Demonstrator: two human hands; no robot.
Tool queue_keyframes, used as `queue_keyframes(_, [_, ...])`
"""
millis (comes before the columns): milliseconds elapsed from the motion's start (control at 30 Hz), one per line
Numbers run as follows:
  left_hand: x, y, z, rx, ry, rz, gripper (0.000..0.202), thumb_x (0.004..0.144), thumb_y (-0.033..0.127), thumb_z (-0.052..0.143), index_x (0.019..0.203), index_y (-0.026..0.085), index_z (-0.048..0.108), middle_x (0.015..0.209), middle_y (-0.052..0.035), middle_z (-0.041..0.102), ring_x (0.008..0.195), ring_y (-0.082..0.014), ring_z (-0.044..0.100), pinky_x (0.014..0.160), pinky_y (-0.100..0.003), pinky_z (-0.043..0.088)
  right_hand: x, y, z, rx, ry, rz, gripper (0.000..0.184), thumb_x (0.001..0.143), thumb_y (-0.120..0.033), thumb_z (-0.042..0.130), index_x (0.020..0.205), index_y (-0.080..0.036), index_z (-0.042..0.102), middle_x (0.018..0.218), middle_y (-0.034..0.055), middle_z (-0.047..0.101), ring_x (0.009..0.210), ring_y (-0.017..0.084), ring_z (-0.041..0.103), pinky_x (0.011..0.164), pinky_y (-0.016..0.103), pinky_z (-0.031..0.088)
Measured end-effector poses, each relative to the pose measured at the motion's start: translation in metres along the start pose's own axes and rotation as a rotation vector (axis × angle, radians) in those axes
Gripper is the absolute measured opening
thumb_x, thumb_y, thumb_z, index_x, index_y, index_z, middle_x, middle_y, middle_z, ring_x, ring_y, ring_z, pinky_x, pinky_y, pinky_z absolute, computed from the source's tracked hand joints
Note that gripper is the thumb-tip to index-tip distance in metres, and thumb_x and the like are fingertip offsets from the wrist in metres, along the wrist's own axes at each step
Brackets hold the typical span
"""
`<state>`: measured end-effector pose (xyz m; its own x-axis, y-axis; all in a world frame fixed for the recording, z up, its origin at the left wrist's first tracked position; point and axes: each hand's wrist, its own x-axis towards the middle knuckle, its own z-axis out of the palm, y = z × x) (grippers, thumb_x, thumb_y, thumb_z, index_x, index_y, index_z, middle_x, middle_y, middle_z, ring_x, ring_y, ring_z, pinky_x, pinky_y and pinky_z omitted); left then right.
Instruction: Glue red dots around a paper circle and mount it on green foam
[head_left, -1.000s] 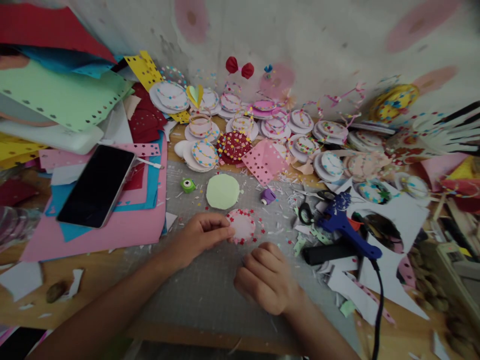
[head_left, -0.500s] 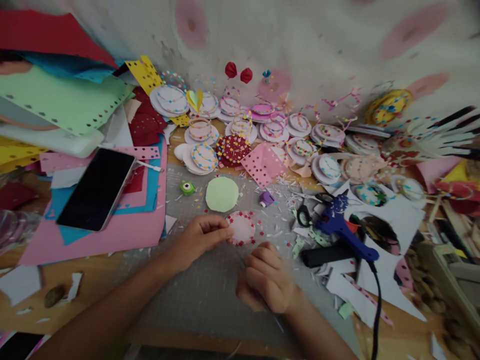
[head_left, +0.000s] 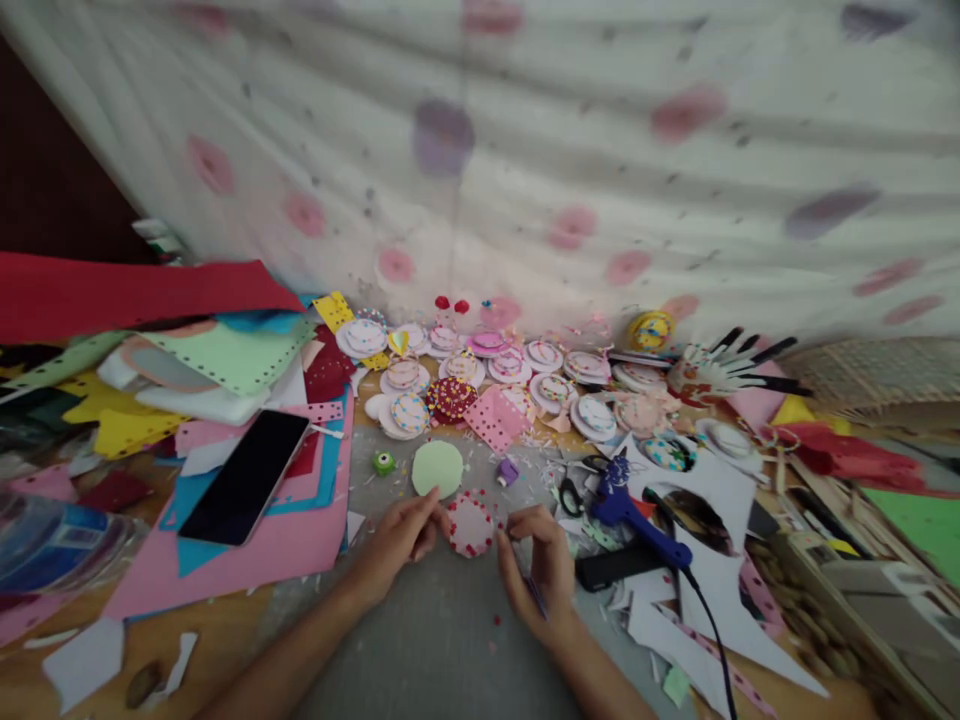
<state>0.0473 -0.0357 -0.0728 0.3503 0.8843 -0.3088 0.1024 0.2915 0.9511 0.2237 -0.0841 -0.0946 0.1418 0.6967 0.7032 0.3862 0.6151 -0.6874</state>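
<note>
On the grey mat (head_left: 420,650) lies a round pink paper disc (head_left: 471,522) ringed with small red star-shaped pieces. My left hand (head_left: 405,535) is at the disc's left edge, its fingertips drawn together; whether they pinch anything is hidden. To the right of the disc, my right hand (head_left: 541,565) has curled fingers and keeps a thin dark stick-like tool (head_left: 536,597) in its palm. Above my left fingertips is a pale green paper circle (head_left: 437,469). A green craft punch (head_left: 384,462) and a purple craft punch (head_left: 507,471) stand nearby.
A blue glue gun (head_left: 637,525) with a cord and scissors (head_left: 570,497) lie right among paper scraps. At left, a phone (head_left: 244,480) rests on coloured sheets beside a plastic bottle (head_left: 60,545). Several decorated paper hats (head_left: 401,415) line the back, before a flowered curtain (head_left: 510,150).
The head view has tilted up, showing more curtain. My right hand has turned and its fingers have loosened, with the thin tool still in it. My left hand stays by the disc.
</note>
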Motion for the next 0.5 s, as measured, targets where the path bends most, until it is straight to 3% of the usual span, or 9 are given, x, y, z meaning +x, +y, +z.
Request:
queue_keyframes(133, [-0.016,0.015,-0.005,0.050,0.204,0.125,0.051,0.076,0.065,0.058,0.070,0.014,0.060,0.048,0.0073,0.035,0.044,-0.0086,0.032,0.046,-0.021,0.022,0.008,-0.013,-0.002,0.040,0.017,-0.013,0.011,0.087,-0.009,0.050,0.091,-0.019,0.048,0.078,0.0022,0.051,0.072,0.015,0.052,0.063,0.028,0.045])
queue_keyframes(200, [-0.032,0.026,-0.004,0.038,0.250,0.176,0.046,0.076,0.061,0.061,0.076,0.015,0.062,0.049,0.0073,0.035,0.046,-0.0086,0.032,0.046,-0.020,0.022,0.014,-0.029,-0.004,0.124,0.005,0.001,0.007,0.088,-0.013,0.049,0.091,-0.019,0.048,0.079,0.0030,0.051,0.073,0.015,0.052,0.064,0.027,0.046])
queue_keyframes(267, [-0.051,0.037,0.000,0.019,0.220,0.215,0.041,0.079,0.056,0.061,0.082,0.015,0.064,0.049,0.0073,0.035,0.046,-0.0084,0.031,0.046,-0.020,0.022,0.017,-0.049,-0.007,0.248,-0.011,0.022,0.003,0.089,-0.017,0.049,0.091,-0.020,0.047,0.077,0.0027,0.050,0.072,0.015,0.051,0.062,0.026,0.046])
queue_keyframes(367, [-0.077,0.051,0.010,-0.025,0.075,0.253,0.037,0.081,0.051,0.060,0.090,0.016,0.067,0.049,0.0077,0.034,0.045,-0.0078,0.029,0.045,-0.020,0.023,0.017,-0.078,-0.011,0.383,-0.044,0.063,0.004,0.090,-0.023,0.049,0.092,-0.021,0.046,0.075,0.0016,0.047,0.068,0.014,0.049,0.058,0.024,0.044])
queue_keyframes(500, [-0.096,0.061,0.021,-0.026,-0.083,0.281,0.030,0.083,0.045,0.060,0.095,0.019,0.068,0.051,0.0076,0.035,0.044,-0.0068,0.029,0.044,-0.019,0.024,0.012,-0.103,-0.014,0.480,-0.083,0.096,0.008,0.091,-0.028,0.049,0.093,-0.021,0.045,0.076,0.0017,0.046,0.068,0.014,0.048,0.057,0.023,0.044])
